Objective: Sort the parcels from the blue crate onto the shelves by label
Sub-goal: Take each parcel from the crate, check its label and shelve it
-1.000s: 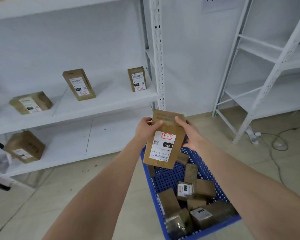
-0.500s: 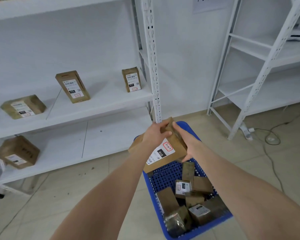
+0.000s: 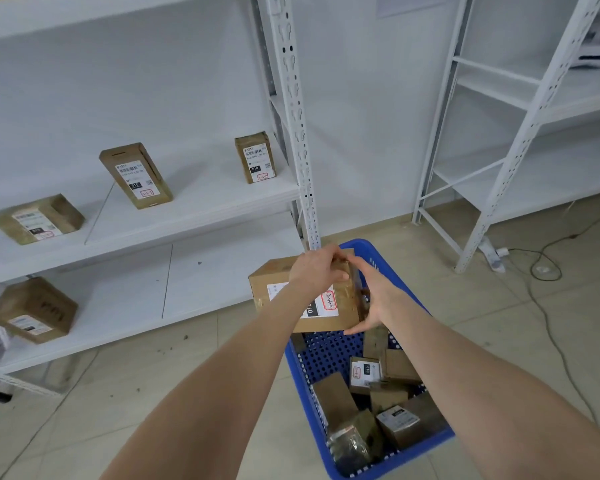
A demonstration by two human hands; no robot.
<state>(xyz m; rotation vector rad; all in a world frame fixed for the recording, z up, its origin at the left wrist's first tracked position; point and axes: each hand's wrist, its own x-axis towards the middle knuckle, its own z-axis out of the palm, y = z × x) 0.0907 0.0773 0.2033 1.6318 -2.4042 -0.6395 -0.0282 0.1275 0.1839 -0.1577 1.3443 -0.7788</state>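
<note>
I hold a brown cardboard parcel [image 3: 340, 306] over the far end of the blue crate [image 3: 378, 258], its white label with a red-ringed code facing up. My left hand [image 3: 317, 270] grips its top edge, thumb across the label side. My right hand [image 3: 374, 296] cups its right end from below. Several smaller parcels [image 3: 364, 372] lie in the crate. The white shelf unit [image 3: 201, 199] at the left carries three labelled parcels on its middle shelf, one of them [image 3: 136, 174] leaning back, and one parcel [image 3: 35, 310] on the bottom shelf.
A second white rack [image 3: 520, 140] stands at the right, with a white object on an upper shelf. A cable and a power strip [image 3: 496, 258] lie on the tiled floor by its foot. A sheet of paper hangs on the back wall.
The parcel has turned from upright with the label facing me to lying level, and has sunk toward the crate. Both hands kept hold of it. The view has shifted a little.
</note>
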